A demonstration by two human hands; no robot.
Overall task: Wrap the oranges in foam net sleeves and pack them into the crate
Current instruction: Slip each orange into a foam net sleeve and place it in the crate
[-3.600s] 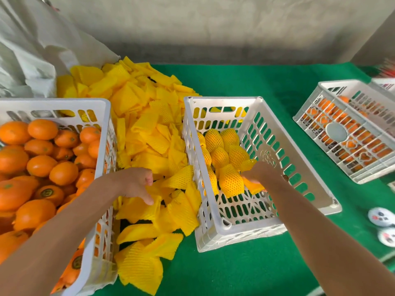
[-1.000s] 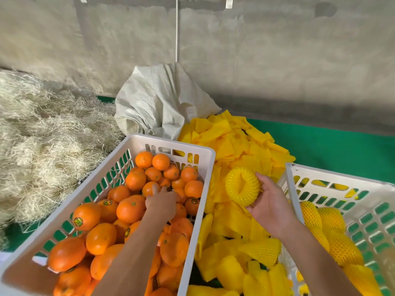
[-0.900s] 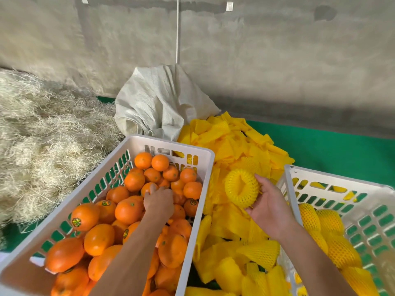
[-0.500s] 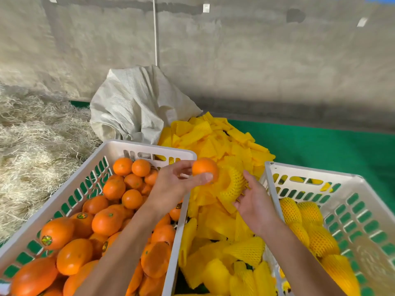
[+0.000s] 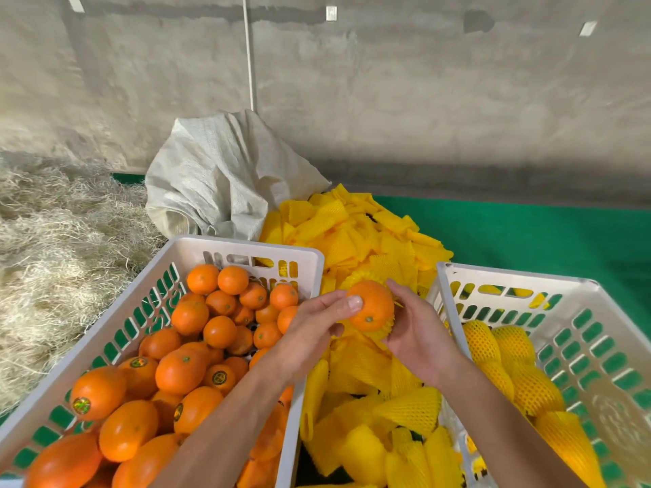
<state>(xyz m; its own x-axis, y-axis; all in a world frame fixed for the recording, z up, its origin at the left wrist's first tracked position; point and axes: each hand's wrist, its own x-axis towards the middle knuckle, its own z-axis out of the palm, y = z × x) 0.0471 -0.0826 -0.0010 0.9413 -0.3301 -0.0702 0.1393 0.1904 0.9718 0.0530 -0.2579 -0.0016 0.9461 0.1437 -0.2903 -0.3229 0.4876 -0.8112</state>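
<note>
Together, left hand (image 5: 310,332) grips orange (image 5: 370,308); right hand (image 5: 419,332) holds foam net sleeve (image 5: 385,329) cupped around it.

Off-task items I can see: a crumpled white woven sack (image 5: 225,177) slumped against the grey concrete wall (image 5: 387,82), far side of the desk. Pale straw-like shredded fibre (image 5: 60,262) heaped to the left of it. A thin white cord (image 5: 249,54) runs down the wall, ending behind the sack. Green cloth (image 5: 528,234) covers the desk on the right. Small white clips (image 5: 331,13) sit high on the wall.
</note>
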